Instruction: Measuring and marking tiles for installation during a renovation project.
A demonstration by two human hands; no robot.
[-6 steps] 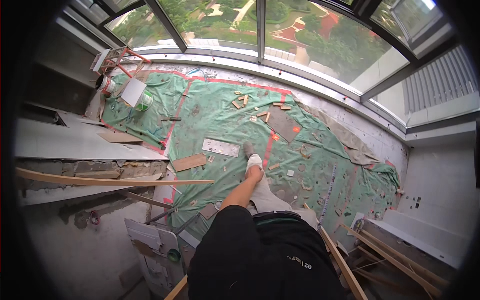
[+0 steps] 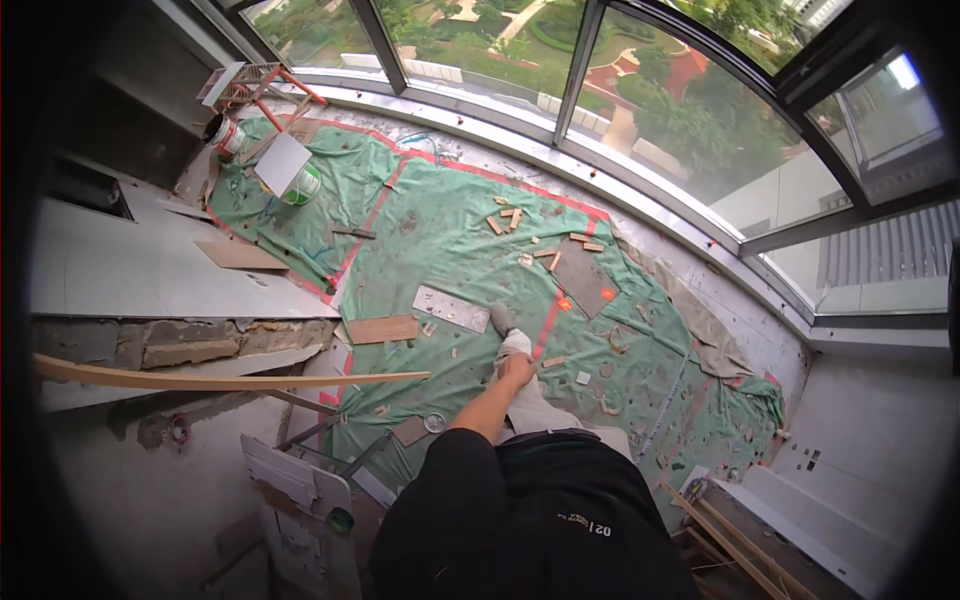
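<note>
Since the earlier frame the view had turned, tilting the windows (image 2: pixel 480 45) further, and a wooden strip beside the black shirt (image 2: pixel 540 500) had dropped from sight. The left hand (image 2: pixel 518 369) still lay on the pale trouser leg (image 2: pixel 534 405), which stretched over the green sheet (image 2: pixel 450 220), its foot (image 2: pixel 502 318) by the speckled slab (image 2: pixel 452 308). Its fingers looked bent, though whether they gripped cloth I couldn't tell; the right hand was out of view, its fingers unknown. A white board (image 2: pixel 283 163) partly hid the green bucket (image 2: pixel 305 186); the red-and-white bucket (image 2: pixel 228 137) had a dark mouth, contents unclear.
</note>
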